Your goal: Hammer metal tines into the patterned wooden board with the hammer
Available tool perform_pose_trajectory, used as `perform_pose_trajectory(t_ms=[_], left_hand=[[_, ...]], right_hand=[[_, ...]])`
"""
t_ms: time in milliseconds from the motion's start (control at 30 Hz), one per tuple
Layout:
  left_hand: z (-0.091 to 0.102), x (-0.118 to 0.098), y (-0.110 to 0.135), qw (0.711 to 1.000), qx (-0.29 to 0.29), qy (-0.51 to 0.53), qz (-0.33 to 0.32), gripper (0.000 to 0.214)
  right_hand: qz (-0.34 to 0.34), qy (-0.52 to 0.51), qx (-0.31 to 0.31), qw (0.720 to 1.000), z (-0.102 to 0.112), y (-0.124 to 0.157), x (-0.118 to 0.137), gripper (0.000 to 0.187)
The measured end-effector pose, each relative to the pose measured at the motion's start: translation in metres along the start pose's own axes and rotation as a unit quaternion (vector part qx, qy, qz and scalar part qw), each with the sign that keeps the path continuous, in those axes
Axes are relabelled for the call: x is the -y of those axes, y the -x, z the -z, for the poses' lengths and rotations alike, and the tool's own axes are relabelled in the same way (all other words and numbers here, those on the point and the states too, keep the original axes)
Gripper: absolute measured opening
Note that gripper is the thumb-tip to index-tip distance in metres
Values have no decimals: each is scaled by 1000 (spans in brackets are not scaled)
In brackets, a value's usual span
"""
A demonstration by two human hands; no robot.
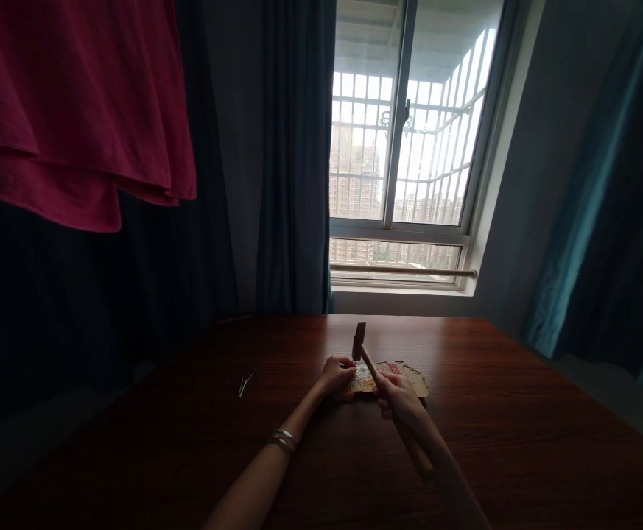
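A small flat wooden board (pixel 409 377) with a dotted, painted pattern lies on the dark wooden table (pixel 520 412). My right hand (pixel 395 397) is closed round the wooden handle of a hammer (pixel 359 342), whose metal head hangs just above the board's left part. My left hand (pixel 336 372) rests at the board's left edge, fingers pinched together right under the hammer head; what they pinch is too small to make out. A bracelet sits on my left wrist.
A few small metal pieces (pixel 247 381) lie on the table to the left. Behind the table are a barred window (pixel 403 147), dark blue curtains (pixel 293 162) and a red cloth (pixel 78 110) hanging at the upper left.
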State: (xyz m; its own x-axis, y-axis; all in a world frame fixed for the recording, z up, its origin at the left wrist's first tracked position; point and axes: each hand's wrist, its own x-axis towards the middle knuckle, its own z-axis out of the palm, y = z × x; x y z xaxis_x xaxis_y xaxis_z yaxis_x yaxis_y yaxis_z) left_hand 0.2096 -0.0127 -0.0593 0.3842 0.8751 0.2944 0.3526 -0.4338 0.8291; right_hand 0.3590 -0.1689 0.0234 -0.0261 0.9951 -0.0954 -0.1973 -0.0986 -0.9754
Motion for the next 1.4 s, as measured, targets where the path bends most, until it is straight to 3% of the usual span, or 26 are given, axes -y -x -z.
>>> perform_pose_trajectory(t_ms=[400,567,733,867,1000,1167,1400], left_hand=[[-2,6,-2,1000,-7,2,-13,21],[0,3,-2,1000,-1,-23,-7,19],[0,6,-2,999,-9,-29,-20,20],[-1,7,-2,999,0,-28,-17,20],[-1,6,-1,999,-2,-24,-22,20],[-1,7,-2,1000,-1,-28,-12,20],[-2,7,-3,1000,0,-27,10,21]], right_hand=[[33,6,-13,999,1,-2,2,39],[12,36,-15,999,0,-1,0,35],[49,49,-11,998,-2,2,-2,33],[28,56,-6,998,-4,3,-1,36],[57,57,-4,997,-3,2,-1,35],[26,56,-7,998,-3,1,-4,36],[59,60,-12,996,-4,2,-6,34]])
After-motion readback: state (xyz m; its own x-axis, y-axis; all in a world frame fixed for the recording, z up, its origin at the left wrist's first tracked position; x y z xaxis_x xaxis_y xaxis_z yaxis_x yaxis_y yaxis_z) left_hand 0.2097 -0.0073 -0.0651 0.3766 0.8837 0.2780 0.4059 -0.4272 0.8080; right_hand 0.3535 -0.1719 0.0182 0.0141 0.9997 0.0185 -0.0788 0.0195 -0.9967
